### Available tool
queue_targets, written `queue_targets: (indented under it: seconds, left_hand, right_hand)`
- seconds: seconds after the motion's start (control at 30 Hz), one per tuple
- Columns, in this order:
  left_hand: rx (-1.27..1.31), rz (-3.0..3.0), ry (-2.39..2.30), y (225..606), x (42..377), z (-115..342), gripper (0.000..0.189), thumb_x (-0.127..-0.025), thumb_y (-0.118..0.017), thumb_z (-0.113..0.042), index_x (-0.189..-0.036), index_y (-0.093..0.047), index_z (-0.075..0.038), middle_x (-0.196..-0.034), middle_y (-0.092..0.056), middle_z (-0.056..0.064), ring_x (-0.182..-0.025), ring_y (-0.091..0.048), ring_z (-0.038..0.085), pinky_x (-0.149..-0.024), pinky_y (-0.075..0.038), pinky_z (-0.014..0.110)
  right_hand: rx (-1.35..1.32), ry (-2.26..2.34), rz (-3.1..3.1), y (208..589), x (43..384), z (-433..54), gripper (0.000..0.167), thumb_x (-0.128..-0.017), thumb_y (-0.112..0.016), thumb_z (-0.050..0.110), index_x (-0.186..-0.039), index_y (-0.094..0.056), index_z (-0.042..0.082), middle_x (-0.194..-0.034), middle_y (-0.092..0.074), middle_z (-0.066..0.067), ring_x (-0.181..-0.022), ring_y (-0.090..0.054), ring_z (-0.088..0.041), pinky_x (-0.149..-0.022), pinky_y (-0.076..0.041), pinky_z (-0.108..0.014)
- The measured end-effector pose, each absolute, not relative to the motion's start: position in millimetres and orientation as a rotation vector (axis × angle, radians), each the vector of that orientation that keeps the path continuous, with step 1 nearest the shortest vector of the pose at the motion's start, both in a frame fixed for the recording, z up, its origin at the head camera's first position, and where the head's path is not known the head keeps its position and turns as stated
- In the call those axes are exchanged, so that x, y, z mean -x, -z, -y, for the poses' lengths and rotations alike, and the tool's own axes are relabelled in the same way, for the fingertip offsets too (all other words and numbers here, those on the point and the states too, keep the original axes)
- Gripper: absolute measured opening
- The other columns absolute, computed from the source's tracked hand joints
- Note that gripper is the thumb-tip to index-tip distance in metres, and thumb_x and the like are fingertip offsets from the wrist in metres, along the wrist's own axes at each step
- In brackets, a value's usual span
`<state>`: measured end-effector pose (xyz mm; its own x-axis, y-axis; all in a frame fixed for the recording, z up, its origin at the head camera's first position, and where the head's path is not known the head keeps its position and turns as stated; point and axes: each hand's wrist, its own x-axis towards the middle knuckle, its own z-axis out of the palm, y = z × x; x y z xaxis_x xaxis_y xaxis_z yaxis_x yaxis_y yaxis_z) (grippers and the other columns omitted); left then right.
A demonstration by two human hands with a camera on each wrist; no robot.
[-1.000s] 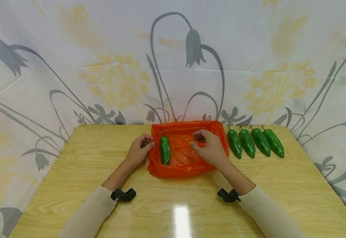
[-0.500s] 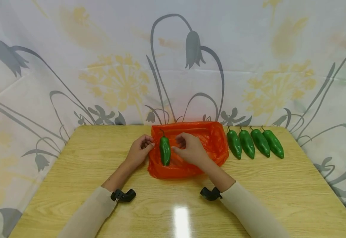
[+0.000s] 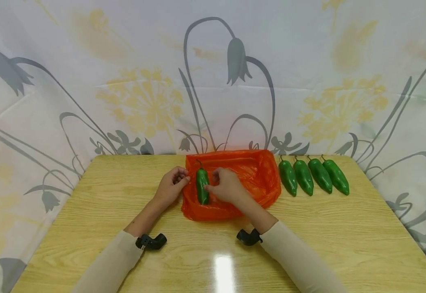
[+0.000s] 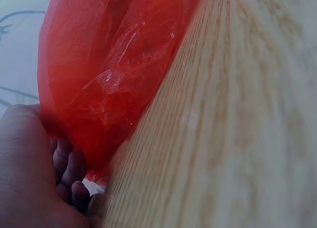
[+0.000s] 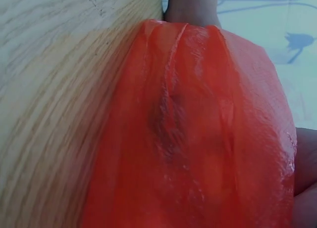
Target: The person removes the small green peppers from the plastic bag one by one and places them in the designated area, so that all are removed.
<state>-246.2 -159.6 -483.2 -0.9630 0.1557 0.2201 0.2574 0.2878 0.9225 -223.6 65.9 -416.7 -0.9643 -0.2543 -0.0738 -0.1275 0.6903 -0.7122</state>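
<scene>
A red plastic bag (image 3: 245, 171) stands spread wide on the table, its mouth facing up. Inside, at its left end, lies a green chili pepper (image 3: 202, 189) with its stem pointing away. My left hand (image 3: 172, 185) pinches the bag's left rim, fingers curled, as the left wrist view also shows at the red film (image 4: 114, 84). Over the bag, my right hand (image 3: 229, 187) has its thumb against the pepper's right side, with loosely bent fingers just right of it. In the right wrist view the bag wall (image 5: 198, 139) hides most of that hand.
Several more green chili peppers (image 3: 313, 176) lie in a row right of the bag, close to the table's back edge. The wood-grain table (image 3: 198, 252) ends at a flowered cloth backdrop (image 3: 136, 101). Each wrist wears a black camera mount (image 3: 151, 241).
My right hand has moved left across the bag until its thumb came to the pepper. The left hand stays at the bag's rim, and the peppers lie where they were.
</scene>
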Motion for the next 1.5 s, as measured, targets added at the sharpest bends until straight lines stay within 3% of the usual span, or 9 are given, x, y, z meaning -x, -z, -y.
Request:
queue_targets:
  seconds: [0.3, 0.57, 0.83, 1.17, 1.5]
  left_hand:
    - [0.429, 2.436, 1.802, 451.8, 223.7, 154.6, 0.013, -0.101, -0.063, 0.000, -0.110, -0.064, 0.009, -0.094, -0.061, 0.016, -0.080, -0.053, 0.017, -0.071, -0.044, 0.021]
    - [0.433, 2.427, 1.811, 450.7, 223.0, 153.1, 0.013, -0.101, -0.063, 0.001, -0.110, -0.065, 0.009, -0.094, -0.061, 0.018, -0.079, -0.053, 0.019, -0.070, -0.043, 0.021]
    - [0.446, 2.394, 1.819, 452.3, 224.3, 153.2, 0.011, -0.100, -0.063, 0.002, -0.108, -0.065, 0.009, -0.091, -0.060, 0.015, -0.077, -0.053, 0.017, -0.069, -0.043, 0.020]
    - [0.445, 2.397, 1.831, 449.6, 224.6, 152.9, 0.012, -0.101, -0.063, 0.001, -0.109, -0.064, 0.010, -0.093, -0.060, 0.019, -0.079, -0.052, 0.019, -0.071, -0.043, 0.020]
    - [0.439, 2.426, 1.812, 447.5, 223.5, 153.8, 0.014, -0.101, -0.064, -0.001, -0.111, -0.064, 0.010, -0.094, -0.061, 0.016, -0.080, -0.053, 0.018, -0.071, -0.043, 0.020]
  right_hand:
    - [0.294, 1.100, -2.694, 419.2, 223.3, -59.1, 0.053, -0.094, -0.083, 0.026, -0.132, -0.064, -0.006, -0.113, -0.070, -0.015, -0.097, -0.065, -0.025, -0.089, -0.059, -0.041]
    - [0.328, 1.120, -2.717, 429.0, 228.1, -55.6, 0.045, -0.093, -0.083, 0.029, -0.119, -0.068, -0.006, -0.093, -0.068, -0.009, -0.080, -0.063, -0.020, -0.070, -0.055, -0.032]
    - [0.270, 1.137, -2.717, 431.9, 231.4, -56.8, 0.037, -0.091, -0.082, 0.022, -0.112, -0.068, -0.005, -0.097, -0.068, -0.011, -0.083, -0.065, -0.022, -0.073, -0.060, -0.036]
    - [0.234, 1.110, -2.714, 430.6, 234.5, -63.1, 0.036, -0.091, -0.083, 0.025, -0.106, -0.067, -0.003, -0.093, -0.065, -0.011, -0.079, -0.062, -0.023, -0.068, -0.058, -0.033]
    - [0.253, 1.103, -2.730, 424.9, 228.2, -71.0, 0.031, -0.091, -0.082, 0.023, -0.104, -0.065, 0.000, -0.093, -0.064, -0.010, -0.080, -0.060, -0.023, -0.070, -0.056, -0.033]
